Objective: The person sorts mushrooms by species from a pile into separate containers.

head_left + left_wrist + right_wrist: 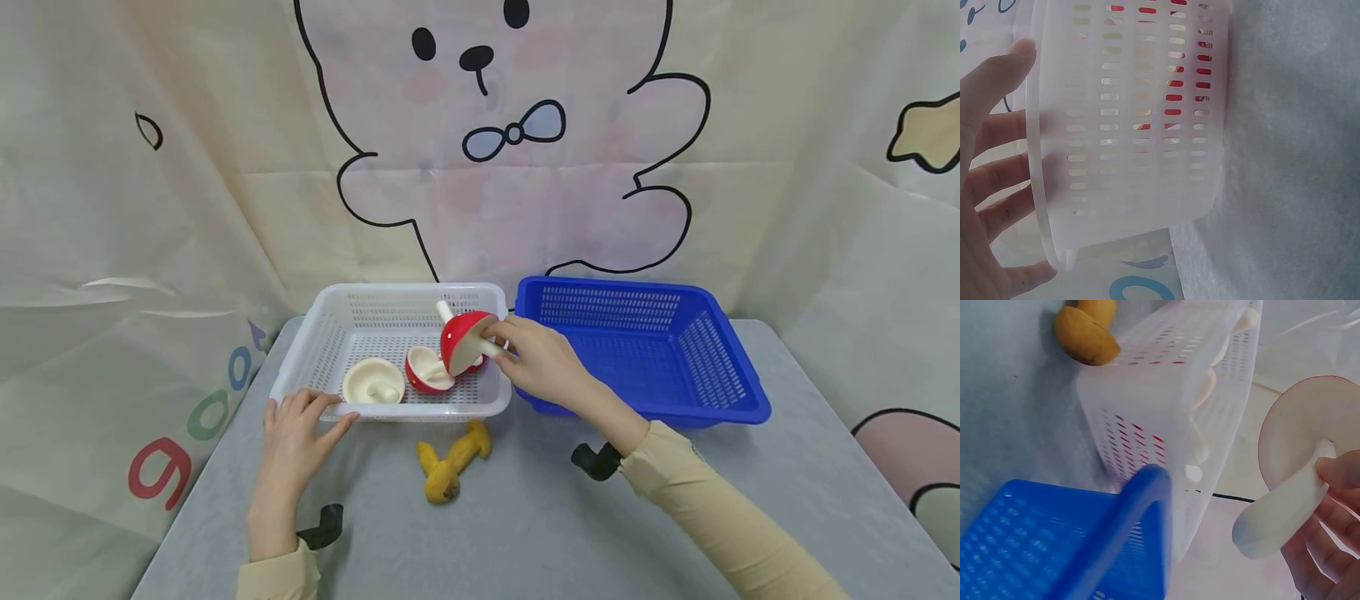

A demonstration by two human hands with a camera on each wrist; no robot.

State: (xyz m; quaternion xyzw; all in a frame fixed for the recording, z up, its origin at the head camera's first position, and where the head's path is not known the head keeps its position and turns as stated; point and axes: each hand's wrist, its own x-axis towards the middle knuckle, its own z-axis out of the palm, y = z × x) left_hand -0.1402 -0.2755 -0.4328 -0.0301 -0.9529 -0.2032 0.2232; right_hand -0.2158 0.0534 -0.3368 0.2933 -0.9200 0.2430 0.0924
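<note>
My right hand (pixel 542 354) holds a toy mushroom (pixel 463 342) by its white stem, above the right end of the white basket (pixel 501 398). Its red cap has white dots; in the right wrist view the pale underside and thick stem show, with the thumb against the stem. At the basket's near left corner, my left hand (pixel 296 437) grips the rim, fingers spread over it and thumb along the front. Inside lie a cream upturned cap (pixel 372 382), a red-and-white mushroom (pixel 429 371) and others partly hidden behind the held one.
A blue basket (pixel 637 358) stands right beside the white one. In front of the white basket a knobbly yellow piece, shaped like ginger root (pixel 450 467), lies on the grey table (pixel 517 533). A printed curtain (pixel 525 208) hangs behind both baskets.
</note>
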